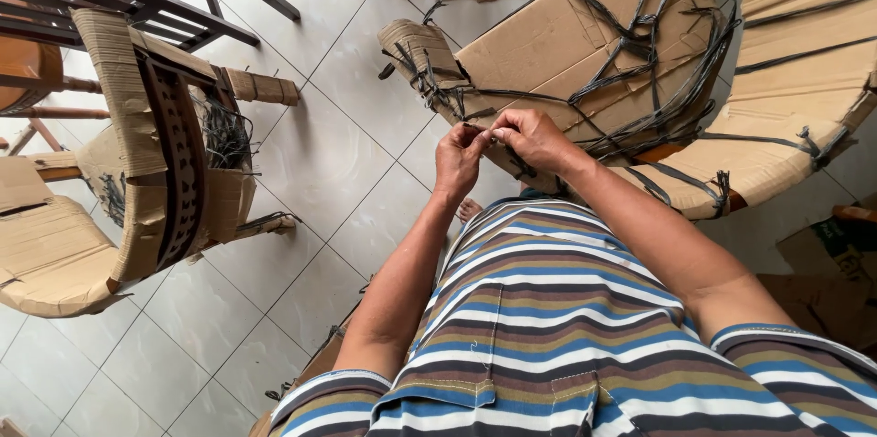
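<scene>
I see my left hand (457, 158) and right hand (530, 137) meeting, fingers pinched on a thin black plastic strap (481, 131) at the brown cardboard-wrapped chair (585, 44). I judge this the tying step; next comes a firm, even pull.

Black cord (585, 94), criss-crossed over cardboard-wrapped furniture piece (585, 35), tilted, above tiled floor

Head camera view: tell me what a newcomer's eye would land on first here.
At centre, the left hand and right hand meet, fingers pinching a dark strap that binds a cardboard-wrapped piece of furniture lying just beyond them. At the left stands another cardboard-wrapped chair with loose dark straps hanging inside it. Below, the person's striped shirt fills the foreground over the pale tiled floor.
</scene>
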